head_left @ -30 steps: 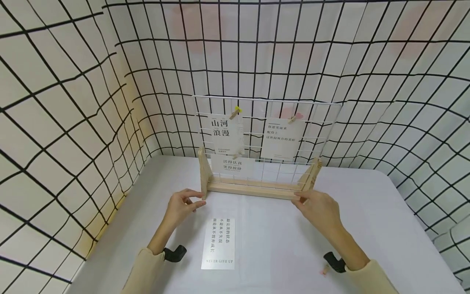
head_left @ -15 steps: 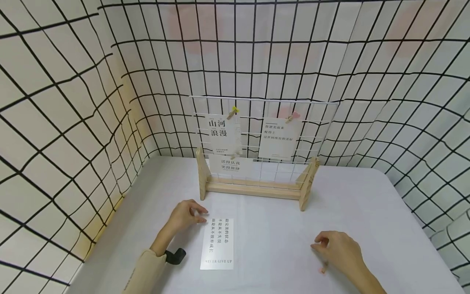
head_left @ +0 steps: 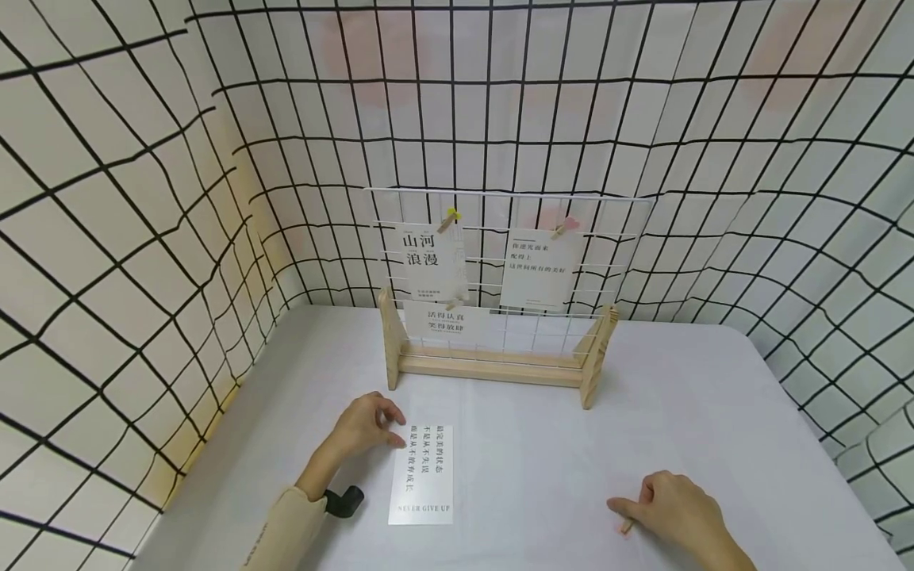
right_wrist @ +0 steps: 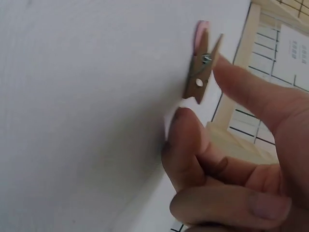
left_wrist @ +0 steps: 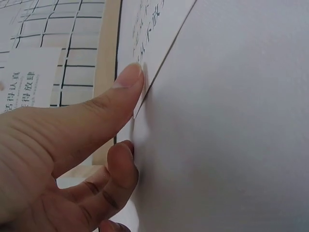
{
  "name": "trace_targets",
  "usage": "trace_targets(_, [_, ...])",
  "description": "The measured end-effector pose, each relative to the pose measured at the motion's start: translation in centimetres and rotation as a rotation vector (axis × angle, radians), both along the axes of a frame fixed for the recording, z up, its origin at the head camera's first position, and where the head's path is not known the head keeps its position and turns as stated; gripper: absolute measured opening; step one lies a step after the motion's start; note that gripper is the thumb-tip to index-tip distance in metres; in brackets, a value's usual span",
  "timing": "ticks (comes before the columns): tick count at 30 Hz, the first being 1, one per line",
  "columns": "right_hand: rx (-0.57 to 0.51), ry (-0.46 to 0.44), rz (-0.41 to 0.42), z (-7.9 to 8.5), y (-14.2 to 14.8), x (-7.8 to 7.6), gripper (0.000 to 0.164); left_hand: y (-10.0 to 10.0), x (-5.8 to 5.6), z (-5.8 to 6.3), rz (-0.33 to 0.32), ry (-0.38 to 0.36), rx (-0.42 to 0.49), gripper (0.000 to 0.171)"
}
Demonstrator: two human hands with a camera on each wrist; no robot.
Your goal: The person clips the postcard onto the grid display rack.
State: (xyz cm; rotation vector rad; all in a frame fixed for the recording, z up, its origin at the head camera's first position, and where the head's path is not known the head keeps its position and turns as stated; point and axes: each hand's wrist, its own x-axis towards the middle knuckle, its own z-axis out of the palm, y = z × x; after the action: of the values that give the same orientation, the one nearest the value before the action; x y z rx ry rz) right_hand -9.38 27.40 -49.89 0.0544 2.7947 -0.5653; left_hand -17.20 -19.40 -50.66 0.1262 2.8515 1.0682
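My left hand (head_left: 362, 424) is at the upper left edge of a white card (head_left: 423, 493) with printed writing, which lies flat on the table. In the left wrist view the thumb (left_wrist: 128, 79) rests at the card's corner, while the index fingertip stays apart from it. My right hand (head_left: 674, 507) is low over the table beside a small wooden clothespin (right_wrist: 199, 70) with a pink decoration. Its thumb lies against or just behind one clothespin leg; the index fingertip (right_wrist: 186, 121) is just off the clothespin's other end. The two fingertips do not pinch it.
Behind the hands stands a white wire grid (head_left: 514, 193) in a wooden base (head_left: 493, 370). Three cards hang on it from clothespins, one of them a top left card (head_left: 432, 277). A black-and-white checked cloth (head_left: 557, 111) surrounds the white table (head_left: 528, 468).
Both hands have left the wooden base. My left hand has come down to the card's edge. My right hand has moved down and right to the loose clothespin.
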Motion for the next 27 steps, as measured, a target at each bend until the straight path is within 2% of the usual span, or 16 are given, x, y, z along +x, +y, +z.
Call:
trace_targets(8, [-0.078,-0.04,0.026,0.16,0.24,0.31,0.046,0.18,0.12,-0.33,-0.001,0.017,-0.021,0.034])
trace_targets(14, [-0.114,-0.038,0.058,-0.07,0.46,0.28,0.043,0.18,0.24,-0.45,0.013,0.009,-0.008,0.037])
trace_targets(21, [-0.198,0.032,0.16,0.07,0.96,0.6,0.025,-0.1,0.28,-0.49,-0.017,-0.002,0.114,0.038])
trace_targets(27, [-0.229,0.053,0.166,0.49,0.81,0.36,0.01,-0.26,0.27,-0.4,-0.041,-0.003,0.201,0.034])
